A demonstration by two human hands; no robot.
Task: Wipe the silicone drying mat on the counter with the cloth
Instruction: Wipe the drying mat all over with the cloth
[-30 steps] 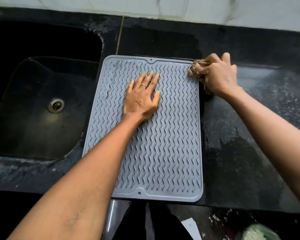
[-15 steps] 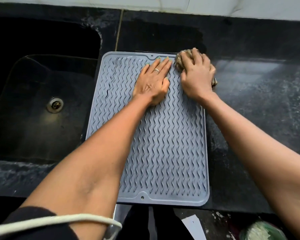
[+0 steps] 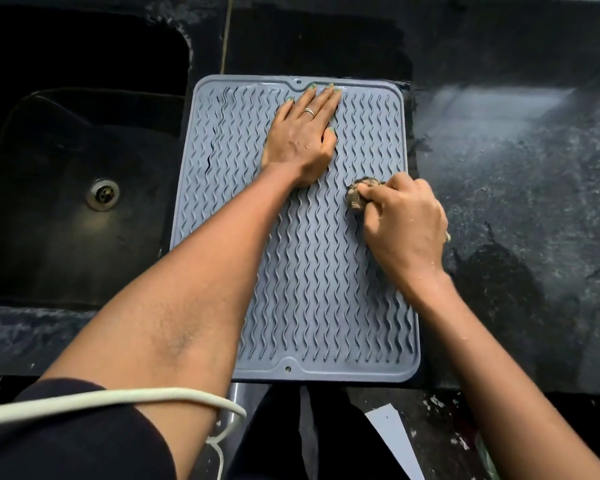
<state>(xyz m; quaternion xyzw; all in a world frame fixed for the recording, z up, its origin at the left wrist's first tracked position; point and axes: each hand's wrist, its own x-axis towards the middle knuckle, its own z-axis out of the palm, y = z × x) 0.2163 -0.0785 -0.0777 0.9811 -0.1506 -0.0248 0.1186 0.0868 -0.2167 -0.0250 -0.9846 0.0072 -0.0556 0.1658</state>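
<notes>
A grey silicone drying mat (image 3: 312,299) with wavy ridges lies on the black counter, its near edge at the counter's front. My left hand (image 3: 302,136) presses flat on the mat's far half, fingers straight and reaching the far rim. My right hand (image 3: 402,220) grips a bunched brownish cloth (image 3: 357,195) against the mat's right side, about midway along it. Most of the cloth is hidden under my fingers.
A dark sink (image 3: 66,188) with a metal drain (image 3: 103,194) lies directly left of the mat. Wet black counter (image 3: 520,174) stretches to the right. A white cord (image 3: 118,398) crosses my left sleeve near the camera. Below the counter edge are scraps on the floor.
My right hand dragged the cloth from the mat's far right corner leftward, then toward me down the right side. My left hand slid farther up to the far rim.
</notes>
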